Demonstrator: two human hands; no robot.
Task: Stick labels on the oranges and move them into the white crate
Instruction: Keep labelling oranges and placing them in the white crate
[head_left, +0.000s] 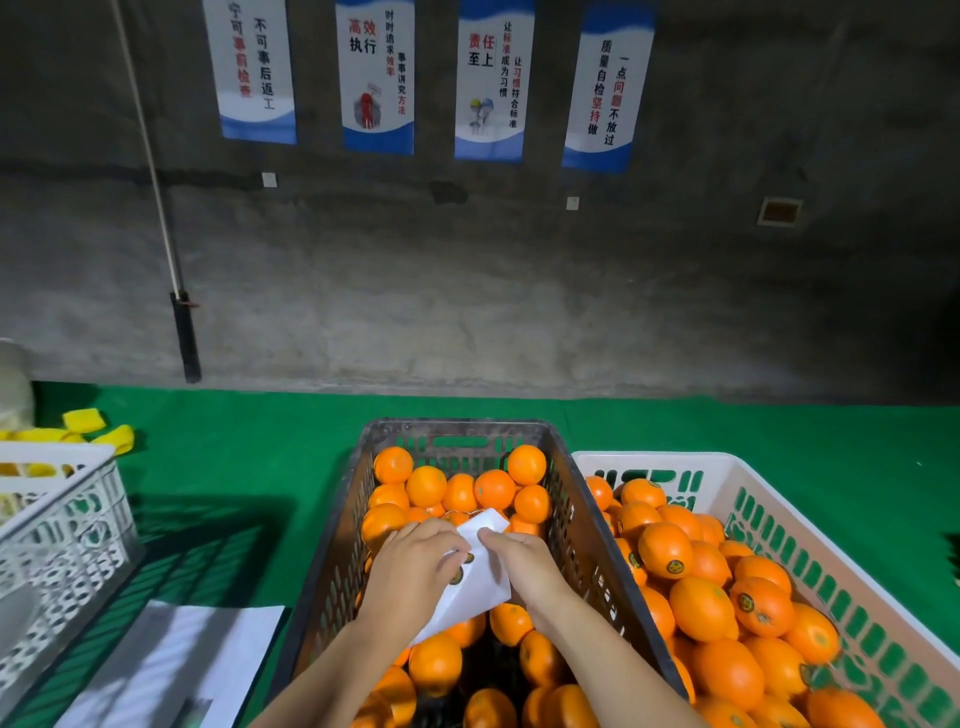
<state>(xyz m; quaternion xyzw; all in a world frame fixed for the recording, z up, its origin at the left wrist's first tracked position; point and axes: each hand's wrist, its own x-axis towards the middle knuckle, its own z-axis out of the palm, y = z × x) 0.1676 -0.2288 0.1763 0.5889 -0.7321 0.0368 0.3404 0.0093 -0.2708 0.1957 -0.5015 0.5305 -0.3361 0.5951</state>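
1. In the lower middle of the frame, the left hand (415, 569) and the right hand (527, 564) meet over a dark crate (332, 571).
2. Both hold a white label sheet (485, 584) between them. It carries at least two small round labels (467, 558) near the left thumb.
3. The left hand's fingers (441, 540) curl over the sheet's left edge and pinch it. The right hand's fingers (496, 538) are pressed together, pinching the sheet near its top.
4. The dark crate is full of oranges (426, 486) with no labels showing, both above and below the hands.
5. The white crate (649, 458) touches the dark crate's right side, at the lower right of the frame. It holds labelled oranges (665, 551) with round dark stickers on several.
6. Both crates stand on a green desk (234, 467).
7. At the left edge stands a white basket (67, 525), with yellow pieces (98, 427) behind it.
8. A white paper (171, 665) lies at the lower left.
9. Four posters (488, 78) hang on the grey wall across the top.
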